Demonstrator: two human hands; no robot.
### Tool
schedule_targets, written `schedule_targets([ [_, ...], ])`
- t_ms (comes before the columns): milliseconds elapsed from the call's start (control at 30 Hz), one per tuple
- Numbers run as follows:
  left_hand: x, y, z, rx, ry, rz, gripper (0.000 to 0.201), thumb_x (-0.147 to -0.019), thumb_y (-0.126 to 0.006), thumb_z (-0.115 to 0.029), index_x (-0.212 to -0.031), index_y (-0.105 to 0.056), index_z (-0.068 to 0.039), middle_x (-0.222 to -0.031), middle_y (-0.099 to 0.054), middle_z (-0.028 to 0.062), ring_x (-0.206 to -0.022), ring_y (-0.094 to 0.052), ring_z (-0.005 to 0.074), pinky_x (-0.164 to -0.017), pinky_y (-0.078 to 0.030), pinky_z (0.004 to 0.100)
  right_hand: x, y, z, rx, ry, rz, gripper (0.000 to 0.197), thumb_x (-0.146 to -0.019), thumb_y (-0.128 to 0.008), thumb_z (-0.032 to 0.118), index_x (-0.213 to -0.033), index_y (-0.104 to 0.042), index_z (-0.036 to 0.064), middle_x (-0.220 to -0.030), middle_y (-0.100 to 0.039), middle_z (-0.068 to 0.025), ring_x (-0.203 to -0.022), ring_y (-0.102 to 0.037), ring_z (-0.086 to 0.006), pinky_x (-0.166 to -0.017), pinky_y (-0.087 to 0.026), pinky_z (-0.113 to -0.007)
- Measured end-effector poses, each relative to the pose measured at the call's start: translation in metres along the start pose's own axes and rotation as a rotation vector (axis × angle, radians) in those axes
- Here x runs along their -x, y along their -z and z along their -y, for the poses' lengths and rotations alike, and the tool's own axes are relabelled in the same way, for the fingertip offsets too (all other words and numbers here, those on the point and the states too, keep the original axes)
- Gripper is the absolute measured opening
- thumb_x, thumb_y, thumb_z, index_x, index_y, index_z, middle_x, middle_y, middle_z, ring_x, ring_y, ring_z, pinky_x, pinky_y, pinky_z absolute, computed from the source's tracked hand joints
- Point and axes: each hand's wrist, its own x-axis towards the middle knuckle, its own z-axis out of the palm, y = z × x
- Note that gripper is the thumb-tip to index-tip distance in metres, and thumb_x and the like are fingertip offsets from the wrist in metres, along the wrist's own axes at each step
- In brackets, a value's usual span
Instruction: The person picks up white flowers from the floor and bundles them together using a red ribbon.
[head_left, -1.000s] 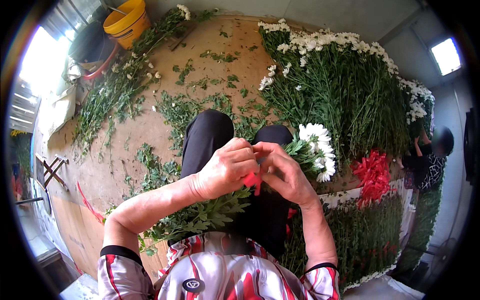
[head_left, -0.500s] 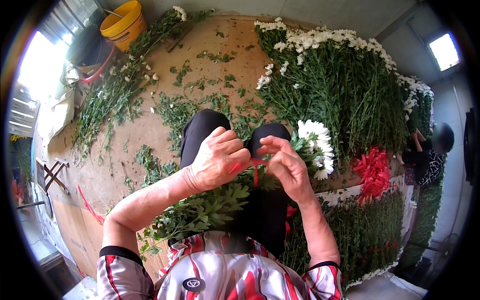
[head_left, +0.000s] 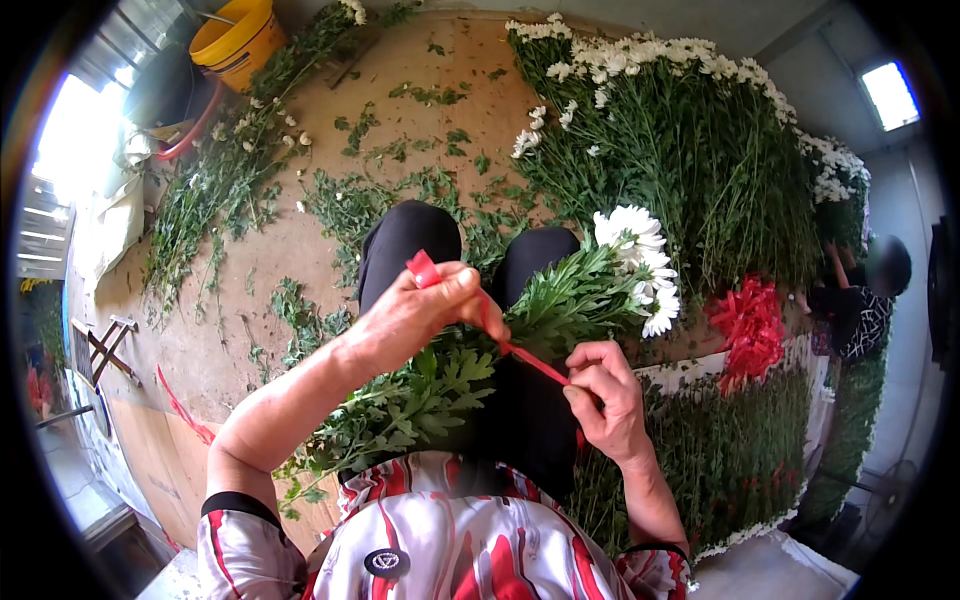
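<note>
Your left hand (head_left: pixel 435 305) is clamped on the red ribbon (head_left: pixel 540 367), fingers curled, one end sticking up above the knuckles. Your right hand (head_left: pixel 605 400) pinches the other stretch, thumb against fingers; ribbon runs straight between the two hands, slanting down to your right. The bunch (head_left: pixel 560 300) lies across your lap, white heads (head_left: pixel 640 265) past your right knee, leafy stems back under your left forearm. Can't tell whether the ribbon goes round the stems.

Right of you: big stack of white flowers (head_left: pixel 690 180), heads at the far edge; red ribbon pile (head_left: pixel 747 330) near the bunch's heads; more stems (head_left: pixel 725 450) beside your right forearm. Left: loose flowers (head_left: pixel 215 205), yellow bucket (head_left: pixel 235 45) beyond. Leaf scraps (head_left: pixel 345 205) around your knees. Co-worker (head_left: pixel 850 310) at far right.
</note>
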Motion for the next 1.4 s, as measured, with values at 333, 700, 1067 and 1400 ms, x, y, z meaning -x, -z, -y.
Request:
schedule_targets([
  [333,-0.006,-0.011,0.031,-1.078,-0.569,0.12,0.015,-0.085,-0.067,-0.007,-0.1,-0.062,-0.004,-0.085,-0.059,0.0089,-0.082,-0.059,0.0298,-0.074,-0.048,0.0394,-0.047,-0.023,0.021,-0.45,0.08,-0.024,0.015,-0.095,-0.064,0.015,-0.099,-0.06,0.0017,-0.118,-0.06,-0.0116,-0.07,-0.054,-0.0102,-0.062,-0.046,-0.024],
  [700,-0.002,-0.004,0.036,-0.449,-0.27,-0.115,0.01,-0.1,-0.051,-0.002,-0.102,-0.061,0.001,-0.086,-0.064,0.0073,-0.076,-0.064,0.0141,-0.071,-0.054,0.0277,-0.039,-0.043,0.008,0.155,0.162,-0.129,0.022,-0.082,-0.065,-0.007,-0.102,-0.066,0.0024,-0.091,-0.061,-0.0117,-0.075,-0.065,-0.0294,-0.066,-0.053,-0.035],
  [1067,-0.013,0.012,0.032,-0.044,-0.069,0.06,0.013,-0.096,-0.061,-0.013,-0.097,-0.063,0.0,-0.086,-0.068,0.0104,-0.075,-0.065,0.0178,-0.074,-0.053,0.0305,-0.034,-0.038,0.002,-0.345,-0.12,-0.164,0.044,-0.078,-0.077,0.004,-0.118,-0.06,0.0054,-0.113,-0.06,-0.0064,-0.087,-0.064,-0.0112,-0.076,-0.053,-0.027],
  [1400,-0.008,0.015,0.015,-0.147,0.018,0.204,0.013,-0.083,-0.07,0.006,-0.091,-0.065,-0.003,-0.09,-0.067,0.0029,-0.087,-0.063,0.0117,-0.081,-0.051,0.0265,-0.047,-0.061,0.018,0.119,0.058,-0.253,0.012,-0.078,-0.07,0.003,-0.089,-0.065,0.0054,-0.099,-0.06,-0.0052,-0.077,-0.066,-0.0241,-0.067,-0.052,-0.034],
])
